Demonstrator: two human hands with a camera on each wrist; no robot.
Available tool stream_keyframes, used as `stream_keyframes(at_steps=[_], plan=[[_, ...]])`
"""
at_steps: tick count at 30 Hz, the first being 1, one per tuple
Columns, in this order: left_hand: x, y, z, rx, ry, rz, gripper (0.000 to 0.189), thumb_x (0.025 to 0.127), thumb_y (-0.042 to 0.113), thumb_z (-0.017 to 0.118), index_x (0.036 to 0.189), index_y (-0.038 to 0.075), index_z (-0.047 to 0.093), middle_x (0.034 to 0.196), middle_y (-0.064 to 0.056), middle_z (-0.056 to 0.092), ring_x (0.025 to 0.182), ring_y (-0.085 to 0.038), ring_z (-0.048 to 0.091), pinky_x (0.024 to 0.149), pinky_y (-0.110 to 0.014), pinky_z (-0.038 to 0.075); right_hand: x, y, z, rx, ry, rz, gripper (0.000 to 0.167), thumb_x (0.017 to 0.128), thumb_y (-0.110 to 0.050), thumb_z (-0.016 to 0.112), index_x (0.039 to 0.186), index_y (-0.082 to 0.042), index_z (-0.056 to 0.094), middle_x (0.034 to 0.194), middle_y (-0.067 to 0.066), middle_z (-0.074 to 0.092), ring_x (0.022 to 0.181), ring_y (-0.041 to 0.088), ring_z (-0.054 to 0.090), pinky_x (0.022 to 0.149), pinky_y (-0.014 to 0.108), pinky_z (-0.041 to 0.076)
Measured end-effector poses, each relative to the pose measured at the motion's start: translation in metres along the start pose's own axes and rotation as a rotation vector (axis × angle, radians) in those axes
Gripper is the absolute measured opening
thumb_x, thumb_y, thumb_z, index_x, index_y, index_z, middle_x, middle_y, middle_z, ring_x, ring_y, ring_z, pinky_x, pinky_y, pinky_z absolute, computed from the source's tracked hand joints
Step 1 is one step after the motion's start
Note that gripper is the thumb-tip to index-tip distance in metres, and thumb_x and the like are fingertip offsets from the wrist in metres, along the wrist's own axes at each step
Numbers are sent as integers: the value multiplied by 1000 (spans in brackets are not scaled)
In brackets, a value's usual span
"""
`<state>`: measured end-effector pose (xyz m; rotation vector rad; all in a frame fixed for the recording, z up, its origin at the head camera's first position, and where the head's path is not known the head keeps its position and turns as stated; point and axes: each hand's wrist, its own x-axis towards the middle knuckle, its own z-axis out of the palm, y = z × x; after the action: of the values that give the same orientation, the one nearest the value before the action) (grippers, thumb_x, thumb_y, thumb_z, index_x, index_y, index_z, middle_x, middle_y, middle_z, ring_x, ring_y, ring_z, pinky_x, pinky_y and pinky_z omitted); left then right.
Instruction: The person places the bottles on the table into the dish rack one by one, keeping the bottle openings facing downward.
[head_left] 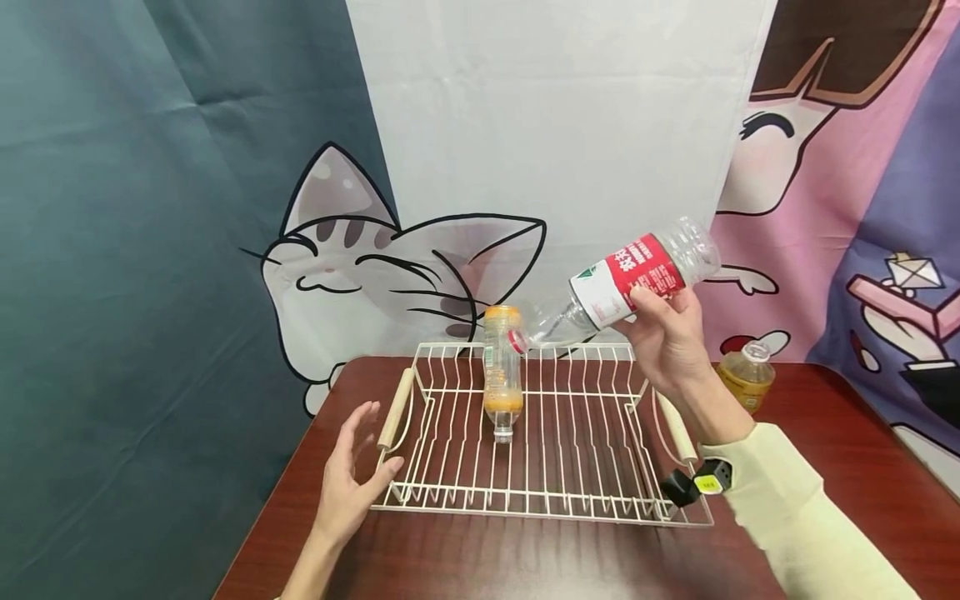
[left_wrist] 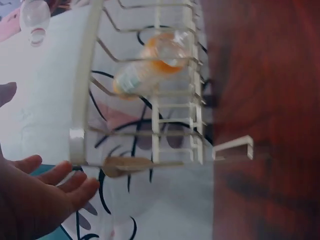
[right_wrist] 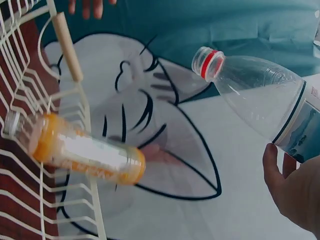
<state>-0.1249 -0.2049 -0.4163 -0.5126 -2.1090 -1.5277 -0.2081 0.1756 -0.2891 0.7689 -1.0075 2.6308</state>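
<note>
My right hand (head_left: 671, 342) grips a large clear plastic bottle (head_left: 637, 275) with a red and white label, tilted with its neck down to the left. Its mouth, ringed in red and without a cap, shows in the right wrist view (right_wrist: 206, 64). Below it is a white wire dish rack (head_left: 555, 500) with wooden handles. A clear bottle with orange bands (head_left: 502, 367) stands neck down in the rack, left of centre. Beside the rack's left handle (head_left: 396, 408) my left hand (head_left: 348, 475) is held with fingers spread and nothing in it.
A clear bottle with a yellow label (head_left: 747, 377) stands on the red-brown table (head_left: 570, 558), right of the rack. Behind the table hangs a cloth (head_left: 562, 150) printed with a cartoon cat and a figure. A dark green cloth (head_left: 150, 292) is at the left.
</note>
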Motion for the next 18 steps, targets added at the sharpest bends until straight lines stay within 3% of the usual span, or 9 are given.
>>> stream_keyframes(at_steps=[3, 6, 12, 18], plan=[[-7, -5, -3, 204, -21, -80, 81, 80, 9, 78, 151, 12, 38, 149, -11, 43, 137, -22, 37, 104, -44, 33, 6, 2, -6, -68, 46, 9, 44, 90, 9, 58, 131, -7, 51, 115, 11, 63, 96, 22, 65, 77, 41, 56], [-13, -12, -3, 329, -57, -126, 85, 81, 21, 79, 152, 10, 35, 153, -15, 36, 140, -30, 31, 102, -57, 29, 12, 4, -12, -125, 89, 42, 45, 90, 9, 58, 131, -9, 49, 112, 10, 63, 92, 21, 66, 73, 41, 57], [-22, -19, 0, 447, -107, -176, 90, 82, 33, 78, 154, 7, 30, 156, -19, 29, 141, -39, 26, 100, -65, 31, 19, 13, -22, -247, 165, 142, 42, 90, 7, 56, 125, -13, 43, 104, 7, 65, 87, 18, 66, 71, 39, 58], [-30, -25, 3, 487, -111, -172, 90, 82, 35, 78, 153, 4, 30, 155, -19, 31, 140, -40, 27, 98, -66, 34, 25, 26, -27, -426, 200, 259, 38, 90, 2, 61, 117, -16, 40, 99, 4, 64, 84, 14, 66, 67, 35, 58]])
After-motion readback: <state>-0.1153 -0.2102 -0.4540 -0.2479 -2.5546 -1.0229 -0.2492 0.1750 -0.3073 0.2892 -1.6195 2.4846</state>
